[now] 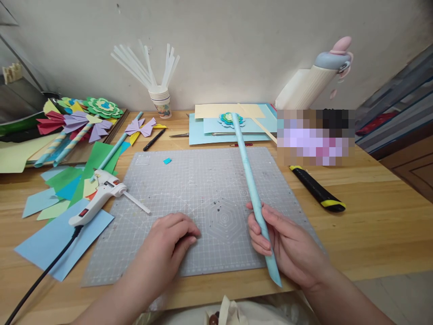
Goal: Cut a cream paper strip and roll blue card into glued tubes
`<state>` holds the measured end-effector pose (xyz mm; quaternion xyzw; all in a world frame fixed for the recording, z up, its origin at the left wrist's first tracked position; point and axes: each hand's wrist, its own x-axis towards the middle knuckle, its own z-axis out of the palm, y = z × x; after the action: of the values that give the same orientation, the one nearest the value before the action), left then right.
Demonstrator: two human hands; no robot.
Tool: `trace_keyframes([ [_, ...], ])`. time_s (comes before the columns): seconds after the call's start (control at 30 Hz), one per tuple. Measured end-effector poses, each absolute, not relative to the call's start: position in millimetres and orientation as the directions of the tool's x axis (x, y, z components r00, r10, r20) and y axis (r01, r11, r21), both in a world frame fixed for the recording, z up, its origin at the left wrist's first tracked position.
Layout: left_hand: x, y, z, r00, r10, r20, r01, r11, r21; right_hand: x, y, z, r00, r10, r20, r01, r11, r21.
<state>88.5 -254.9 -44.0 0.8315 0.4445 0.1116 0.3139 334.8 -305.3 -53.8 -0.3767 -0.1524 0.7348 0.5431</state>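
My right hand (pixel 282 241) is wrapped around the lower part of a long, light blue rolled paper tube (pixel 250 178), which slants up and away over the mat. Its far end overlaps a layered paper flower (pixel 222 120) in blue, green and cream; whether the two are joined I cannot tell. On the grey cutting mat (pixel 189 189) rests my left hand (pixel 174 239), fingers curled in with the thumb close to them, and nothing visible in it. A small blue paper scrap (pixel 167 160) lies farther up the mat.
Left of the mat, a white hot glue gun (pixel 101 196) with a black cord lies on coloured paper (pixel 64 243). Paper flowers (pixel 77 122) are behind it. A paper cup (pixel 160 101) of glue sticks, paper sheets (pixel 196 131), a black-and-yellow cutter (pixel 318 188) and a bottle (pixel 313 83) stand around.
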Motion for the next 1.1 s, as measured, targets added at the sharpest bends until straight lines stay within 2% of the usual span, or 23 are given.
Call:
trace_keyframes([
  [0.17, 94.6, -255.7, -45.5, 0.633, 0.773, -0.048, 0.663, -0.509, 0.549, 334.9, -305.7, -53.1, -0.128, 0.91, -0.394, -0.681, -0.37, -0.632],
  [0.37, 99.1, -257.6, -43.1, 0.64, 0.762, -0.1, 0.715, -0.542, 0.442, 335.1, -305.7, -54.1, -0.122, 0.91, -0.397, -0.684, -0.367, -0.631],
  [0.47, 96.9, -257.8, -41.8, 0.644, 0.754, -0.13, 0.711, -0.527, 0.466, 335.3, -305.9, -54.5, -0.122, 0.91, -0.397, -0.686, -0.366, -0.629],
  [0.6, 98.8, -259.6, -39.8, 0.607, 0.777, -0.166, 0.681, -0.401, 0.612, 335.5, -306.7, -54.7, -0.127, 0.914, -0.386, -0.684, -0.362, -0.633],
  [0.67, 104.7, -261.7, -39.6, 0.571, 0.807, -0.153, 0.679, -0.36, 0.64, 335.3, -306.8, -54.3, -0.128, 0.915, -0.382, -0.678, -0.362, -0.64],
  [0.8, 119.3, -264.6, -38.6, 0.581, 0.804, -0.13, 0.717, -0.429, 0.549, 334.8, -306.3, -52.9, -0.125, 0.916, -0.381, -0.675, -0.36, -0.644],
  [0.93, 126.8, -260.9, -30.6, 0.614, 0.766, -0.191, 0.753, -0.496, 0.433, 334.8, -306.5, -52.8, -0.126, 0.915, -0.383, -0.678, -0.361, -0.641],
  [1.1, 128.6, -250.2, -21.6, 0.613, 0.743, -0.269, 0.754, -0.448, 0.481, 335.6, -307.1, -54.4, -0.131, 0.918, -0.375, -0.686, -0.357, -0.634],
])
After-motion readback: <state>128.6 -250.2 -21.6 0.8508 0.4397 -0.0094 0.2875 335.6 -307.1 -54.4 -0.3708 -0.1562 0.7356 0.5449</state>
